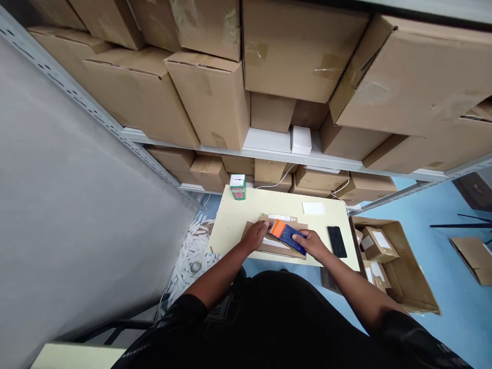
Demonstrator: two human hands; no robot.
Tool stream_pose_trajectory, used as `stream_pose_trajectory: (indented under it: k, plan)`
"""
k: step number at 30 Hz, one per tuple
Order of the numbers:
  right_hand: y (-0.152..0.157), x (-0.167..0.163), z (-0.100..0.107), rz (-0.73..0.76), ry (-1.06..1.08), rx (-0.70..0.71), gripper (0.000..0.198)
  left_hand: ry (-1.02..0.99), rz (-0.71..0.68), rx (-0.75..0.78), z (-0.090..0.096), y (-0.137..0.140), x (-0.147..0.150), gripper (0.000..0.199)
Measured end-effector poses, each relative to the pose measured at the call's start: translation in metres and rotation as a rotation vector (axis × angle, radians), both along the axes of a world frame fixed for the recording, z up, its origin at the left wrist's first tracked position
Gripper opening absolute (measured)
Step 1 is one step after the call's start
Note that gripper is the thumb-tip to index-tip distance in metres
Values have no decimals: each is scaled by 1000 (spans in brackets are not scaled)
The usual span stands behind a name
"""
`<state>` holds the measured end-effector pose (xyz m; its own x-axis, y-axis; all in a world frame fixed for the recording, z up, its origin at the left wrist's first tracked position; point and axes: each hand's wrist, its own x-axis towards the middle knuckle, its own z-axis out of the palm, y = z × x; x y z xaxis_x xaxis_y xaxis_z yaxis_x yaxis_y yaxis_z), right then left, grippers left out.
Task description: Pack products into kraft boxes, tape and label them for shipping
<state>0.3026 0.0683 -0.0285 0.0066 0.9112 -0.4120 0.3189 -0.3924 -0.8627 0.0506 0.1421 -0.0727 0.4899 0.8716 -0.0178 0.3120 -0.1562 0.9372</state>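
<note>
On the small cream table [234,218], a flattish cardboard box [279,249] with tape and white label strips lies in front of me. My left hand [255,236] is closed at the left side of this box, fingers curled by its edge and close to the orange end of a packet. That flat blue-and-orange packet [289,237] is in my right hand [312,243], gripped at its blue end with the thumb on top. It is tilted over the box and hides part of it.
A black phone [337,242], a white card [313,208] and a green-and-white carton [238,187] rest on the table. Shelves [269,139] stacked with cardboard boxes stand behind. Right of the table is a large open carton [417,274] holding small parcels; paper scraps [192,248] litter the left floor.
</note>
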Motion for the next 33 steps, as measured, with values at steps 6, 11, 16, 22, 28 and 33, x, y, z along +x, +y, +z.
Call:
stream_pose_trajectory:
  k: [6, 11, 16, 22, 28, 33]
  plan:
    - [11, 3, -5, 82, -83, 10, 59, -159, 60, -392, -1, 8, 0, 29]
    - [20, -1, -2, 179, -211, 7, 60, -58, 228, -499, -11, -2, 3, 24]
    - [28, -3, 14, 262, -336, -28, 56, 25, 306, -446, -12, -6, 0, 24]
    - [33, 6, 30, 348, -500, -101, 54, 220, 485, -273, -28, 5, -62, 24]
    - [37, 7, 24, 416, -572, -66, 55, 362, 400, -256, -76, -17, -66, 28]
    - [38, 5, 24, 403, -583, -80, 56, 422, 325, -203, -90, -22, -33, 27]
